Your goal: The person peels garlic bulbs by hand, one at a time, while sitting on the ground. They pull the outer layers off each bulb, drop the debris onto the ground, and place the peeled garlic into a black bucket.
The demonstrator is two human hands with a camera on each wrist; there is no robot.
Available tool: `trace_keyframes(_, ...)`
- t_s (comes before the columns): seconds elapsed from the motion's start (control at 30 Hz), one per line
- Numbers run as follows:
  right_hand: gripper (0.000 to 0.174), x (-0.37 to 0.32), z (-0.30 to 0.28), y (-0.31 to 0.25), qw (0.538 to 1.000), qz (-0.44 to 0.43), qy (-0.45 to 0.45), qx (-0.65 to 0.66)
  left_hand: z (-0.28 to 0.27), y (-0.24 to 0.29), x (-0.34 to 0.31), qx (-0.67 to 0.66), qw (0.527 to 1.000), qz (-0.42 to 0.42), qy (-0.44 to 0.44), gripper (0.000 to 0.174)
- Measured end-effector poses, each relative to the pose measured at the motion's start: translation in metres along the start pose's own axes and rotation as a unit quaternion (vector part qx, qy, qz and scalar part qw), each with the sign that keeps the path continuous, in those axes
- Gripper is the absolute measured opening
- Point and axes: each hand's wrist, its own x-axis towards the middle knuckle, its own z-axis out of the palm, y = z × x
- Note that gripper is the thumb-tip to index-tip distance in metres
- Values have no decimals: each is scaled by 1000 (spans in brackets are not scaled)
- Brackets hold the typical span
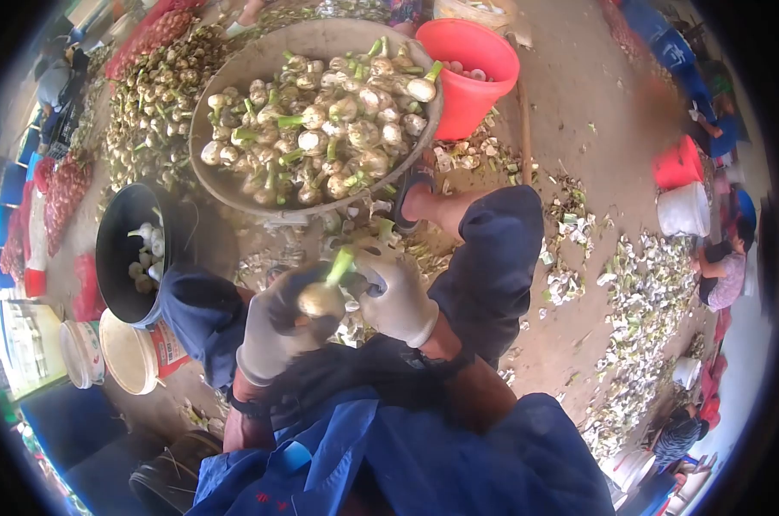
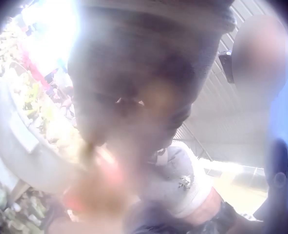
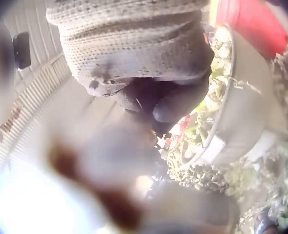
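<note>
Garlic (image 1: 320,301) lies in the left hand's (image 1: 273,335) curled grip, green stem (image 1: 341,266) outward, I judge for easy access; the right hand's (image 1: 400,303) grip I cannot tell.

My left hand (image 1: 277,331) and right hand (image 1: 400,305) show off-white gloves smudged dark grey at the fingers. The bulb (image 1: 320,300) is creamy with a bright green stem (image 1: 341,263). My top (image 1: 467,451) is blue with small red marks, my trousers (image 1: 503,249) dark navy, the near bucket (image 1: 117,258) black, the far one (image 1: 461,103) coral red.
</note>
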Motion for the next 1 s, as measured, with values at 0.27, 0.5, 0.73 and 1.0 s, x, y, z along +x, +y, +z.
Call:
trace_keyframes(0.27, 29, -7, -4, -5, 889, 190, 65, 411, 11, -1, 17, -458, 873, -168, -24, 95)
trace_keyframes(0.5, 30, -16, -13, 11, 925, 194, 23, 325, 18, -14, 14, -203, 973, -112, -11, 91)
trace_keyframes(0.73, 47, -33, -36, 21, 656, 225, -42, 719, 9, -5, 9, -296, 950, -98, -25, 75)
trace_keyframes(1.0, 38, -31, -34, 19, 774, 206, -87, 593, 6, -12, 11, -202, 972, -118, 20, 37)
